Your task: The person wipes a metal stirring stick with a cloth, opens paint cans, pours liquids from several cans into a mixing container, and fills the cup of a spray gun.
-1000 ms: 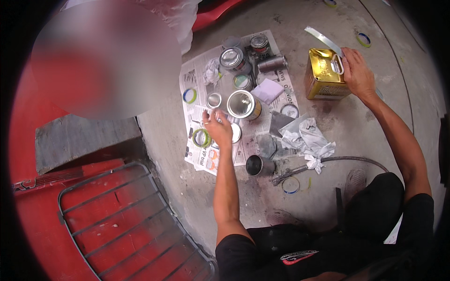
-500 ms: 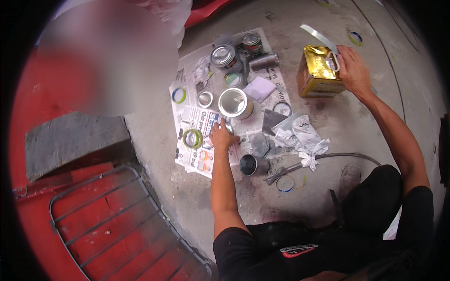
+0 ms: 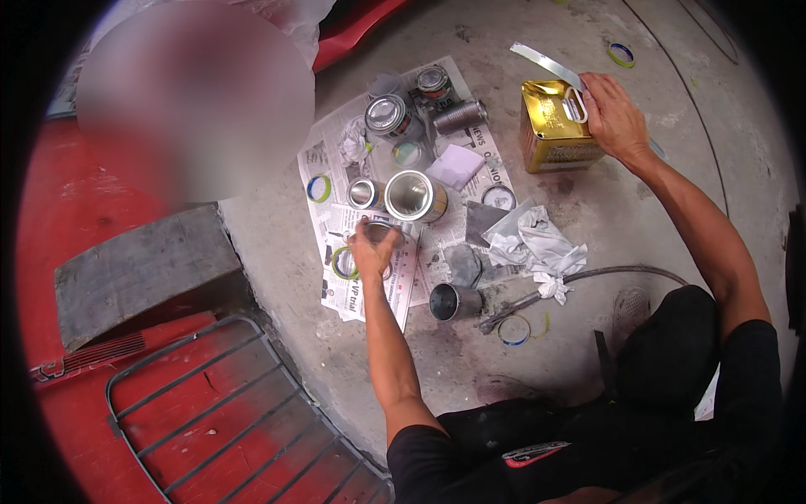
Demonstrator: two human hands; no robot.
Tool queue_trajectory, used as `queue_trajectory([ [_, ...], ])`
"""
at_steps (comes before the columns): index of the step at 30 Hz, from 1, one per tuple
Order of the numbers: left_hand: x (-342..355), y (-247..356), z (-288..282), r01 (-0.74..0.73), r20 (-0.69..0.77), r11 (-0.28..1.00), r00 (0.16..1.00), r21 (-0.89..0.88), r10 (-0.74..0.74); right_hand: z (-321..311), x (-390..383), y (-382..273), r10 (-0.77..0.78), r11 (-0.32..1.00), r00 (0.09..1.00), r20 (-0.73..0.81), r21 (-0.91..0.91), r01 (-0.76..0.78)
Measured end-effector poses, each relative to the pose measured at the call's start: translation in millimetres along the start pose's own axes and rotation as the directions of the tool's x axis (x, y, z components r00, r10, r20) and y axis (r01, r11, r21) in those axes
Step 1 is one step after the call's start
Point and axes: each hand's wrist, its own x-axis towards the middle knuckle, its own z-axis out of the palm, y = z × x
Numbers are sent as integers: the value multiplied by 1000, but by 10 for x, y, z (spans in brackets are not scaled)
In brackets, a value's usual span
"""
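Observation:
My left hand curls its thumb and fingers around the rim of a small round container, partly covered by the fingers. Just beyond it on the newspaper stand a large open can and a smaller open can. In my right hand is a long flat metal strip, held across the top of a gold square tin with a white handle. The strip's other end shows past the wrist. A green-blue ring of tape lies beside my left hand.
Newspaper covers the floor, bearing lidded cans, a silver cylinder and a pale pad. Nearer me are a dark cup, crumpled white cloth and a hose. A black rack leans at left.
My left hand has shifted left, and the round container has come with it. My right hand still grips the metal strip over the gold tin. The whole view has shifted slightly.

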Motion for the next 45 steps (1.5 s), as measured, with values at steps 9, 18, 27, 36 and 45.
queue_trajectory([
  [9,-124,409,-339,-102,-273,995,957,-4,97,1,-9,26,7,1000,1000,28,-21,-6],
  [18,-234,572,200,-361,-283,932,892,19,352,3,2,20,13,1000,1000,17,22,-14],
  [27,-297,571,252,-444,-271,886,844,134,464,15,7,-24,69,995,994,85,59,-74],
  [36,-198,-1000,118,81,77,993,993,80,-88,81,0,53,1,999,1000,5,-42,-1],
  [45,-377,-742,332,42,236,916,961,399,-147,-26,23,54,24,1000,999,40,19,-25],
])
